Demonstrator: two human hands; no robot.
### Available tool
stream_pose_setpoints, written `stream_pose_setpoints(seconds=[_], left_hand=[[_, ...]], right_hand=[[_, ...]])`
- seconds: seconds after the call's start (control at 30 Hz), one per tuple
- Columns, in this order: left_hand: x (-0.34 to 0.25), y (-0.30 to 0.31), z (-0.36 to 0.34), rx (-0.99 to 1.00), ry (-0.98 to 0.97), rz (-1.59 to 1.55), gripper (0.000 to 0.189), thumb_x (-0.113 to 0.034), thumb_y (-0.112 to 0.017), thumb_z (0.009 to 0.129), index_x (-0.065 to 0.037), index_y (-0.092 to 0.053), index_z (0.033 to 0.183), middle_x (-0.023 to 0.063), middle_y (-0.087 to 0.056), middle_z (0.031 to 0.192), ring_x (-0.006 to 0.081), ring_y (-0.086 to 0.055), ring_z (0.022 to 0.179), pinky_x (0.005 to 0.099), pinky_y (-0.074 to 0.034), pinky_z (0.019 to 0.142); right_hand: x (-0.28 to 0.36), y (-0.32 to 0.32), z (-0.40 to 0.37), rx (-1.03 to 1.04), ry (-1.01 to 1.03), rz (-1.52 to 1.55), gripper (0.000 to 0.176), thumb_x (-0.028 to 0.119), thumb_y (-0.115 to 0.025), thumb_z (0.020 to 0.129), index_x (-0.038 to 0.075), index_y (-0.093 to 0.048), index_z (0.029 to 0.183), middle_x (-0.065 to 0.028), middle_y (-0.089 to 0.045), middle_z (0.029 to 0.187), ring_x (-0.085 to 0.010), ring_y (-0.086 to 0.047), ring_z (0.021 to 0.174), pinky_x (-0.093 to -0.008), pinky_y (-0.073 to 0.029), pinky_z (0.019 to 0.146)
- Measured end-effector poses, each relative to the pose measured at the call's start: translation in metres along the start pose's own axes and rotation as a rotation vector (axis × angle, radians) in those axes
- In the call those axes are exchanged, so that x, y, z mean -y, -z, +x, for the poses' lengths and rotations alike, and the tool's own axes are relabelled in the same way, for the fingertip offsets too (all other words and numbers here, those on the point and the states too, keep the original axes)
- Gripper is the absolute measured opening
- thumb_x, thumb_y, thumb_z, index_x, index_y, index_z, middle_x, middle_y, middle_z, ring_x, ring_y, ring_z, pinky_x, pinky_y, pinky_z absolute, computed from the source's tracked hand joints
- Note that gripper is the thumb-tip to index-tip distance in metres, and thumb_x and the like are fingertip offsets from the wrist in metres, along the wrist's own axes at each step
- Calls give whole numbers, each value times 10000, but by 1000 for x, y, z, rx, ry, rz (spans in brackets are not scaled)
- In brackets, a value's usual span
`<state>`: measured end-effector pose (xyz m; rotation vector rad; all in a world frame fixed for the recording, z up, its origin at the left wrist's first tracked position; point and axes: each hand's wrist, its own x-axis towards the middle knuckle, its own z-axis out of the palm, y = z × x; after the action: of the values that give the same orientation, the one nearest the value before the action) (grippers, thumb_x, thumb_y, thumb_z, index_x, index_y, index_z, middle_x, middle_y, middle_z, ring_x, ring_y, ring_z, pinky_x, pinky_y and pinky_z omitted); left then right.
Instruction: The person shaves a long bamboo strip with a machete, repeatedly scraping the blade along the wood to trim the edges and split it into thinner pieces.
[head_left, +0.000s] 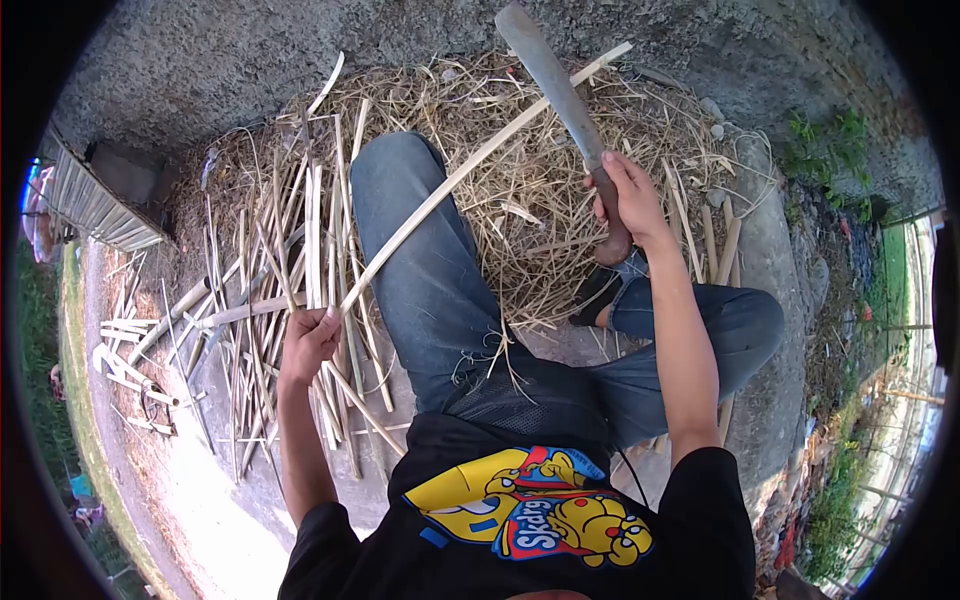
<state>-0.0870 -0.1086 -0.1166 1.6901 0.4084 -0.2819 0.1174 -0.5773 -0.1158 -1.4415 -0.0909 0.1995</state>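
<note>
My left hand [312, 342] is closed round the near end of a long pale bamboo strip [440, 192]. The strip slants up and away to the right, over my raised left knee. In my right hand [635, 200] is the dark wooden handle of a machete [550, 75], its broad grey blade pointing up and slightly left. Near the strip's far end, the blade crosses it in this view. Below both tools lies a heap of thin shavings [530, 225] between my legs.
Many split bamboo strips [315, 230] lie in a loose pile on my left, with thicker pieces [170, 320] farther out. More bamboo lengths [728, 245] rest on the right. A rough concrete wall [400, 40] stands close in front. Plants [835, 150] grow at the right.
</note>
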Motion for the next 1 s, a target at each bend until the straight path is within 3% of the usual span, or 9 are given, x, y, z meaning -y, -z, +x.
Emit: stream_pose_setpoints(seconds=[0.17,0.27,0.37,0.57,0.77,0.87,0.93,0.97,1.0], left_hand=[[-35,6,-4,38,96,76,524,-339,-599,1048,-74,-537,601,-48,-389,497,55,-297,413,257,-195,427],[-46,10,3,81,130,123,568,-340,-614,1039,-100,-474,543,-34,-366,475,66,-277,403,271,-179,428],[-53,13,13,140,194,79,574,-356,-618,1035,-103,-458,546,-37,-335,481,61,-270,413,281,-162,424],[-73,-2,27,151,223,85,560,-334,-619,1038,-93,-442,564,-42,-324,508,62,-241,416,277,-137,431],[-69,6,31,237,255,-8,531,-322,-615,1038,-82,-463,589,-50,-300,517,51,-243,420,275,-126,419],[-75,-4,39,224,275,10,533,-343,-615,1037,-72,-472,601,-34,-339,540,59,-246,416,281,-139,417],[-83,-22,49,266,243,0,528,-349,-609,1036,-78,-468,606,-41,-333,531,57,-243,414,276,-134,416],[-85,-29,53,310,219,-8,522,-354,-603,1035,-84,-464,611,-47,-326,522,55,-239,411,272,-129,415],[-89,-32,57,315,213,32,526,-377,-584,1045,-65,-510,628,-54,-332,524,54,-253,423,268,-150,423]], right_hand=[[11,5,1,-176,-37,-205,370,378,-589,1052,13,-639,1021,-35,-624,722,-83,-526,453,-248,-407,409],[7,4,14,-234,70,-195,383,375,-636,1027,5,-636,927,-27,-605,704,-81,-518,447,-251,-394,398],[7,-7,17,-315,24,-124,395,363,-656,1016,11,-620,841,-23,-591,679,-85,-515,444,-253,-383,391],[0,-53,-15,-147,-99,-245,407,349,-669,1006,29,-611,760,-4,-567,603,-89,-516,444,-275,-389,400],[15,-23,14,-276,-42,-86,403,361,-650,1013,46,-580,771,-2,-539,592,-83,-496,434,-268,-388,393],[19,-38,7,-250,-103,-52,417,373,-635,1020,40,-566,779,-3,-524,588,-84,-485,424,-275,-389,385],[6,-70,-16,8,-131,-144,460,401,-643,1011,23,-589,756,-5,-538,582,-93,-491,434,-296,-404,411],[-7,-90,-27,59,-129,-332,470,407,-678,986,2,-628,753,-50,-580,584,-153,-528,456,-338,-432,471],[-12,-108,-38,119,39,-478,441,381,-668,996,4,-631,770,-35,-569,583,-129,-521,467,-325,-415,467]])
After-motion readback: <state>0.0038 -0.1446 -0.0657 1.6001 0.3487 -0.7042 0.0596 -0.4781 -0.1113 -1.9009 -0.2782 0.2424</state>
